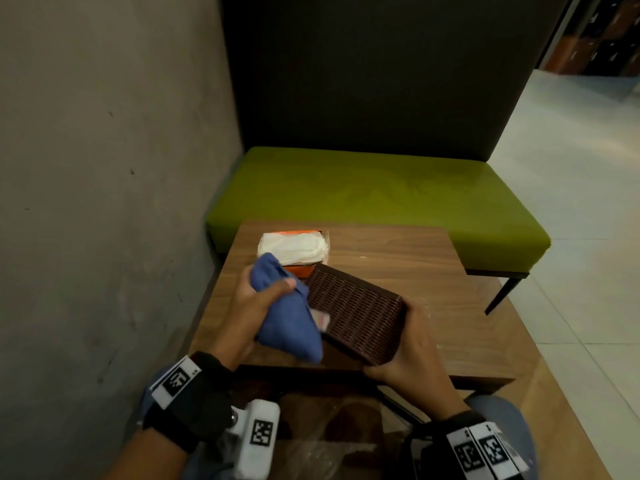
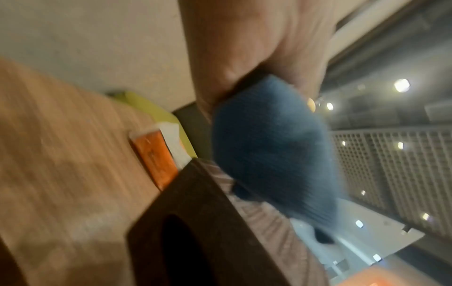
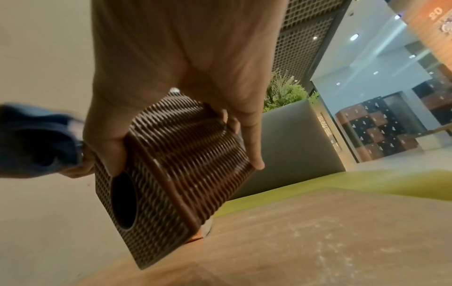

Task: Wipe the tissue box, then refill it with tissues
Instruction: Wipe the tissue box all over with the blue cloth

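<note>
A dark brown woven tissue box (image 1: 356, 317) is tilted on its side above the wooden table (image 1: 433, 268). My right hand (image 1: 412, 355) grips its near end, thumb and fingers wrapped round the box (image 3: 181, 154), whose oval slot faces left. My left hand (image 1: 256, 306) holds a bunched blue cloth (image 1: 287, 306) against the box's left edge. In the left wrist view the cloth (image 2: 269, 147) lies on the ribbed side of the box (image 2: 200, 222). Behind them sits an orange pack of white tissues (image 1: 294, 249), open on top.
A green bench (image 1: 381, 192) with a dark backrest stands beyond the table. A grey concrete wall (image 1: 104, 168) runs along the left. Pale tiled floor (image 1: 588, 202) opens to the right. The table's right half shows bare wood.
</note>
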A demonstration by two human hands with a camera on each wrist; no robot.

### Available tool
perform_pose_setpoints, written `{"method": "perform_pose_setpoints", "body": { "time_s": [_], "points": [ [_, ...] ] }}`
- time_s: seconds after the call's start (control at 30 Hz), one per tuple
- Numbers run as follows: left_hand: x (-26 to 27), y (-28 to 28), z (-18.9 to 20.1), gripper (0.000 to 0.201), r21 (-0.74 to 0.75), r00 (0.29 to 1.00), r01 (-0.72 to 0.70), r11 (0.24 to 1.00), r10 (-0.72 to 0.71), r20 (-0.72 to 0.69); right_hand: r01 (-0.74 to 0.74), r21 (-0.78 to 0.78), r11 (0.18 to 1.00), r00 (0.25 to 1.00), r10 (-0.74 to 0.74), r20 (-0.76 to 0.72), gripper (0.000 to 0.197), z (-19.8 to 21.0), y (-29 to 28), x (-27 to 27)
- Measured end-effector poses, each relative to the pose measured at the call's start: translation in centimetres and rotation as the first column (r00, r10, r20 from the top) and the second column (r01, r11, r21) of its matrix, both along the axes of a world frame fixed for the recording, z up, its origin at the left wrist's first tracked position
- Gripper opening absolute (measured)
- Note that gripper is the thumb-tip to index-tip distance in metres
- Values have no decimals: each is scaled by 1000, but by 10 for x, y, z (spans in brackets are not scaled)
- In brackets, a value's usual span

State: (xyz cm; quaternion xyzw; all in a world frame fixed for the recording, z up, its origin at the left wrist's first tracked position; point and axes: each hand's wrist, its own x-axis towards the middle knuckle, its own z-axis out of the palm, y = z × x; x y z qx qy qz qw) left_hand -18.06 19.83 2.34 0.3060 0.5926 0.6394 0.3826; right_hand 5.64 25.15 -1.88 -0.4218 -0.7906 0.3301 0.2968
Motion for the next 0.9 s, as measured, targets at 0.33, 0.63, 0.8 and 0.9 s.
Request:
{"method": "perform_pose_setpoints", "body": {
  "time_s": [0.33,0.63,0.8,0.9],
  "points": [
    [56,4,0,68,148,726,-72,986,154,-670,15,37,999,997,-13,-70,105,-2,-14,-12],
    [16,-26,-28,101,-78,473,559,826,-395,-788,39,67,997,997,-35,-63,108,-6,-15,-2],
    [9,-22,-5,53,264,864,30,964,108,-492,30,54,998,1000,-30,1,106,-3,-19,-7],
    [33,-24,11,38,282,791,0,959,173,-587,39,150,988,999,-41,7,100,-1,-19,-18]
  ]
}}
